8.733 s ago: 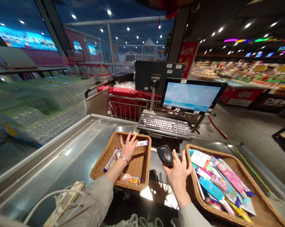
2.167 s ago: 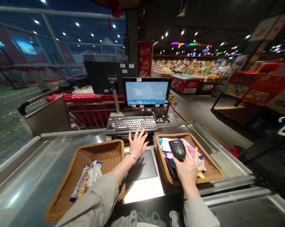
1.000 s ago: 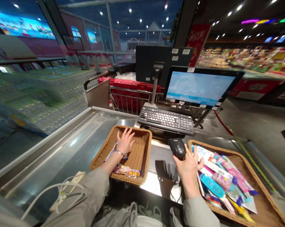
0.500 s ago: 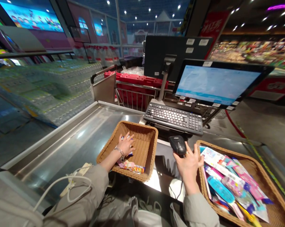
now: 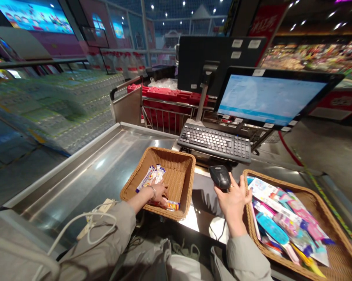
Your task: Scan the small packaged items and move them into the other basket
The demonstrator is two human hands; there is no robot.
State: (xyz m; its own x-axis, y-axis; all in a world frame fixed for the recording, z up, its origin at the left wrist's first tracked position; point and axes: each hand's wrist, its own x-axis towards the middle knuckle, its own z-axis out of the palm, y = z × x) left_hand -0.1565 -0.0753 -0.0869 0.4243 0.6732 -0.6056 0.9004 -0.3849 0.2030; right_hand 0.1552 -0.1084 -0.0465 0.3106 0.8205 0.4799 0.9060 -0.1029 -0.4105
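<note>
My left hand point(image 5: 160, 192) reaches into the left wicker basket point(image 5: 182, 160), its fingers curled on a small orange snack packet point(image 5: 170, 204) near the basket's front wall. A few long wrapped bars point(image 5: 151, 176) lie further back in that basket. My right hand point(image 5: 233, 200) holds a black barcode scanner point(image 5: 220, 176) over the counter between the baskets, with several fingers spread. The right wicker basket point(image 5: 336, 249) is full of several packaged toothbrushes point(image 5: 281, 220).
A keyboard point(image 5: 215, 141) and a lit till screen point(image 5: 266, 98) stand behind the baskets. The steel checkout counter point(image 5: 85, 171) runs to the left. A white cable point(image 5: 76, 222) lies by my left sleeve. Red trolleys point(image 5: 167, 105) stand behind the till.
My left hand has drawn back from the wrapped bars at the rear of the left basket to the packet at its front. My right hand still holds the scanner in about the same place.
</note>
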